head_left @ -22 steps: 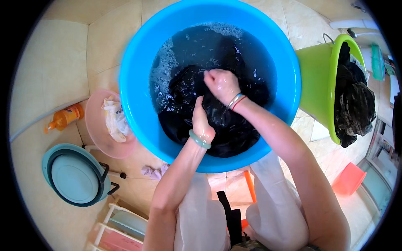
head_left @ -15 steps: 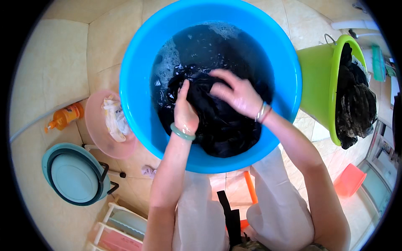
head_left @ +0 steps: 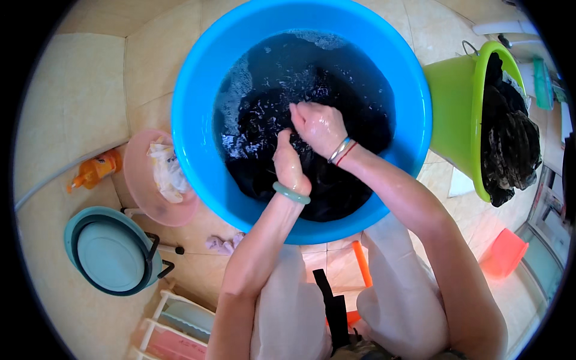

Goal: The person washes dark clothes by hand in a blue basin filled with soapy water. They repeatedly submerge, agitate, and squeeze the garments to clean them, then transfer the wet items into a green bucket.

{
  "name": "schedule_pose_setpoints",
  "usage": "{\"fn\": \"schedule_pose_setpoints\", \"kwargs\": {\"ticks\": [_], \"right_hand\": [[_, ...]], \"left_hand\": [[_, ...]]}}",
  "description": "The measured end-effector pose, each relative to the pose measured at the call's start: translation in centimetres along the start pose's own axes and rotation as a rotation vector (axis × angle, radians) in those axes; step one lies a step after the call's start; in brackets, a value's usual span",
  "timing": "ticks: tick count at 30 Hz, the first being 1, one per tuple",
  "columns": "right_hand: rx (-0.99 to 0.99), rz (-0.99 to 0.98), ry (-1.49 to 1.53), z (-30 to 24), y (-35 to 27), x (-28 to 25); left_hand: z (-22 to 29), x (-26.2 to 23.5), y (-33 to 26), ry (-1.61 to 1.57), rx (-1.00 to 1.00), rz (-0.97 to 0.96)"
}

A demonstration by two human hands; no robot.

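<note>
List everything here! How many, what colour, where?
Tub: 1, blue, centre
Wet cloth: uncountable, black, in tub
Suds: patches, white, in tub
Bucket: 1, lime, right
Clothes: uncountable, dark, bucket
Small basin: 1, pink, left
Crumpled cloth: uncountable, white, small basin
Bottle: 1, orange, far left
Round basin: 1, teal, lower left
Small cloth: 1, lilac, floor
Rack: 1, white, bottom left
Container: 1, coral, lower right
Bar: 1, orange, between legs
Bangle: 1, green, left wrist
Bracelets: 2+, silver, red, right wrist
Trouser legs: 2, white, bottom
Left hand: 1, bare, in tub
Right hand: 1, bare, in tub
</note>
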State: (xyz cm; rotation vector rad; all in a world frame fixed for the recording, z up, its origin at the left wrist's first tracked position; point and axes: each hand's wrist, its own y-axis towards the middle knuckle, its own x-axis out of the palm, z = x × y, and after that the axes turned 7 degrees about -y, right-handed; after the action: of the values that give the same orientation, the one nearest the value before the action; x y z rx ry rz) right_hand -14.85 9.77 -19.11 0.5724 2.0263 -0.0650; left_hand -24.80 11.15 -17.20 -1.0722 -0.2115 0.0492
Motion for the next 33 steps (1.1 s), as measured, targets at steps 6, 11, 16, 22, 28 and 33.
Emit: {"fn": "schedule_pose_setpoints", "kwargs": {"ticks": [6, 11, 16, 22, 28, 33], "right_hand": [[-0.236, -0.072, 0.225, -8.4, -5.6, -3.7], [-0.148, -0.115, -0.057, -1.5, -0.4, -0.2], [0.153, -0.11, 0.269, 2.6, 2.2, -1.7], [0.347, -0.069, 0.368, 9.4, 0.0, -7.1], [0.233, -0.476, -0.264, 7.6, -6.3, -8.5], [0.224, -0.686, -0.374, 6.5, -6.1, -8.1]], "left_hand": [[0.8, -3.2, 0.0, -0.048, 0.278, -0.456], [-0.8, -4.0, 1.4, -0.158, -0.117, -0.202], [4.4, -0.5, -2.0, -0.275, -0.124, -0.236], [10.7, -4.2, 0.0, 0.475, 0.564, -0.152], [7.7, -3.6, -1.4, 1.174, 1.221, -0.493], [3.1, -2.7, -1.5, 1.614, 1.372, -0.57]]}}
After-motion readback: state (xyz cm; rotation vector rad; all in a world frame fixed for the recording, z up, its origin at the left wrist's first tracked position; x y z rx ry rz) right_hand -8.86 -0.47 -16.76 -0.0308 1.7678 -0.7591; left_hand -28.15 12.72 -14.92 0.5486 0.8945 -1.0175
